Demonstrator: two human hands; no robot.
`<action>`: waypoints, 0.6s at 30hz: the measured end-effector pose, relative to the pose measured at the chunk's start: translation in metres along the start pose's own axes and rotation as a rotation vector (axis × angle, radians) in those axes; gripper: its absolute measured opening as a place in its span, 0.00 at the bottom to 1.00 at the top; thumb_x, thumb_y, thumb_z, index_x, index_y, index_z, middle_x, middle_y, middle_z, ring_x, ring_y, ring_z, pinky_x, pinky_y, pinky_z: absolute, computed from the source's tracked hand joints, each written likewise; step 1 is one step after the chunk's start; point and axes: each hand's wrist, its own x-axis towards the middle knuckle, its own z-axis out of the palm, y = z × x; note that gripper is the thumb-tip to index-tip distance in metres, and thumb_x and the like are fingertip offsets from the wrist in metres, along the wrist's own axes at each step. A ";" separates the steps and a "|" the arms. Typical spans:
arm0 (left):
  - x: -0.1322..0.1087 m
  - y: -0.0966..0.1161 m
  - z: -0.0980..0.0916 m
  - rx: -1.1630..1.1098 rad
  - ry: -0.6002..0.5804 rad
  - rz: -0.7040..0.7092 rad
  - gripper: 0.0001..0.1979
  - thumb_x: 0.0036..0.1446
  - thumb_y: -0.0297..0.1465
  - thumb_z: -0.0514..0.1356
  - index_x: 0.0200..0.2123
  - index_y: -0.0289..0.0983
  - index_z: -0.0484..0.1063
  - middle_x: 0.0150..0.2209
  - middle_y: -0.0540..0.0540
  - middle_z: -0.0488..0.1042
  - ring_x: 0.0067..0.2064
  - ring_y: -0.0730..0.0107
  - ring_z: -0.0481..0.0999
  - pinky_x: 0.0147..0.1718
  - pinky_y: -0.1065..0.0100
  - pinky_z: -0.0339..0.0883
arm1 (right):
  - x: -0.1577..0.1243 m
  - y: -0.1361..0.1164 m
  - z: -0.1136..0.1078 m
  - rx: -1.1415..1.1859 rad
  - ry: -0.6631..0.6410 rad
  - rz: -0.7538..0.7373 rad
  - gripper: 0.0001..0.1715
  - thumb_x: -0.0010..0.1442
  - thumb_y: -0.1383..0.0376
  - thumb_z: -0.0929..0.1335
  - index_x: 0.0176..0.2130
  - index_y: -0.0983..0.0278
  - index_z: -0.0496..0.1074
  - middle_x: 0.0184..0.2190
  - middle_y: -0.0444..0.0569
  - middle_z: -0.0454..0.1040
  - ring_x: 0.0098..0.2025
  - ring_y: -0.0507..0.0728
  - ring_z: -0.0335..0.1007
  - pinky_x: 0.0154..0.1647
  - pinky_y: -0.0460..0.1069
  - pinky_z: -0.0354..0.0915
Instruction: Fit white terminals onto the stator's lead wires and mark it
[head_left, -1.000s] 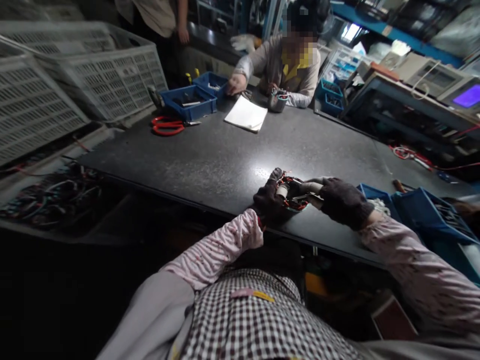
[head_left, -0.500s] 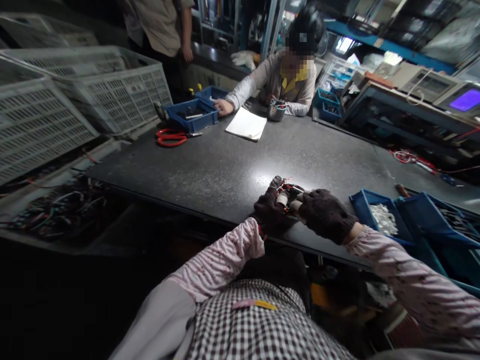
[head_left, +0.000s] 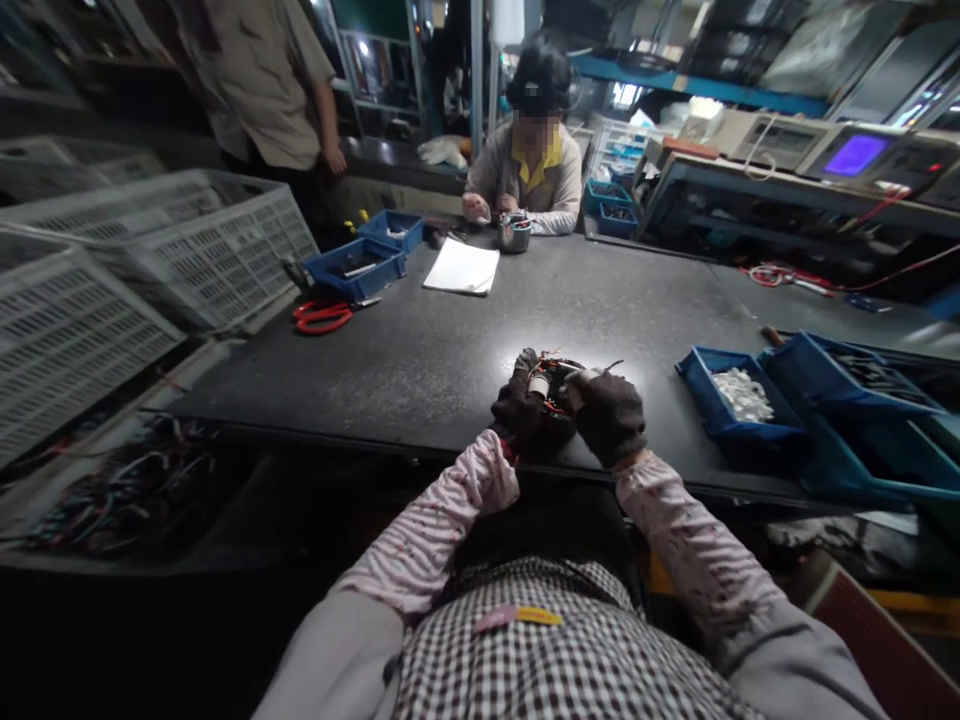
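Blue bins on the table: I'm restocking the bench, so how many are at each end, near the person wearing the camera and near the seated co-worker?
Near end, right of the wearer's hands: 2, the bin of white parts and the larger tilted bin.
Far end, by the co-worker: 4, two at the left and two at the right.
Total: 6

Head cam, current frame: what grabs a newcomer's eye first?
The bright glare on the dark table, near its front edge, where the left hand and right hand, both in dark gloves, clasp a round wired part with red leads. To the right sits a blue bin of small white pieces. Across the table a seated person handles a similar round part beside a sheet of white paper.
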 end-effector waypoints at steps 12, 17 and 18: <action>-0.006 0.025 -0.065 -0.163 0.064 0.032 0.23 0.51 0.37 0.63 0.49 0.34 0.71 0.46 0.42 0.76 0.45 0.62 0.76 0.47 0.61 0.73 | -0.054 0.096 -0.045 0.944 0.341 0.534 0.20 0.50 0.55 0.75 0.36 0.66 0.71 0.27 0.48 0.74 0.29 0.56 0.74 0.30 0.48 0.68; -0.002 0.061 -0.077 0.097 -0.298 0.154 0.27 0.50 0.44 0.64 0.51 0.37 0.74 0.45 0.44 0.77 0.43 0.62 0.76 0.45 0.62 0.71 | -0.048 0.198 -0.079 0.324 0.210 0.683 0.18 0.63 0.60 0.65 0.48 0.69 0.73 0.41 0.57 0.76 0.39 0.54 0.74 0.40 0.46 0.66; 0.000 0.068 -0.071 0.216 -0.408 0.222 0.26 0.51 0.43 0.64 0.52 0.40 0.74 0.45 0.45 0.77 0.42 0.63 0.76 0.45 0.63 0.70 | -0.044 0.214 -0.082 0.286 0.165 0.699 0.18 0.63 0.63 0.65 0.49 0.71 0.73 0.42 0.58 0.76 0.40 0.54 0.74 0.43 0.46 0.66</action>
